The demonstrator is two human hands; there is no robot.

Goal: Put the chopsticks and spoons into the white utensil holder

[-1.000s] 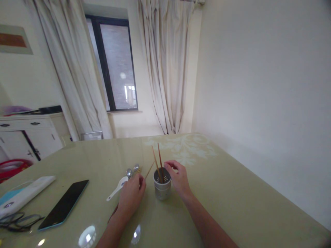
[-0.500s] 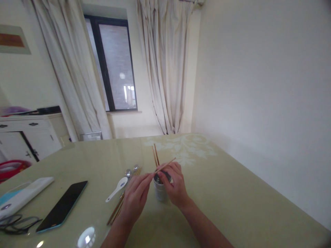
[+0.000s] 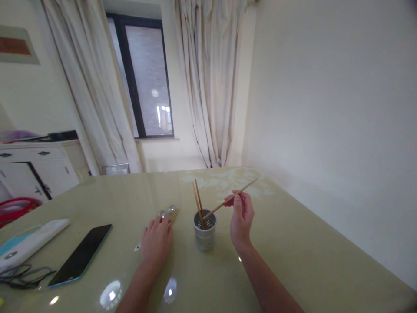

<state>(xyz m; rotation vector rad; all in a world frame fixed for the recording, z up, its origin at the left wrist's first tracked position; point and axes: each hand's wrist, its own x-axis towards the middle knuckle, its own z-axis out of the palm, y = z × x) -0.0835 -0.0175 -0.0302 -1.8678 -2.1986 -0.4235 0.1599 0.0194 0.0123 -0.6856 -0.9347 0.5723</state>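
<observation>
My right hand point(image 3: 241, 215) pinches a wooden chopstick point(image 3: 228, 201) between thumb and fingers. It slants down to the left, its lower end at the mouth of a grey metal cup point(image 3: 205, 237) with holes in its bottom. Two more wooden chopsticks point(image 3: 197, 198) lean upright inside that cup. My left hand point(image 3: 158, 239) lies palm down over the cutlery on the table, fingers slightly apart. Beyond its fingertips show metal spoons point(image 3: 171, 209) and the tips of golden-brown utensils point(image 3: 175, 216). A white spoon's handle end point(image 3: 137, 247) pokes out at its left; the rest is covered.
A black-screened phone point(image 3: 81, 255) lies on the left of the glossy table point(image 3: 280, 252). Beside it are a white device point(image 3: 39, 243) and a tangled dark cable point(image 3: 26, 278). A wall point(image 3: 342, 130) runs along the right edge.
My left hand has left the cup and moved down-left onto the cutlery, covering the white spoon. My right hand has moved right and away from the cup with the chopstick.
</observation>
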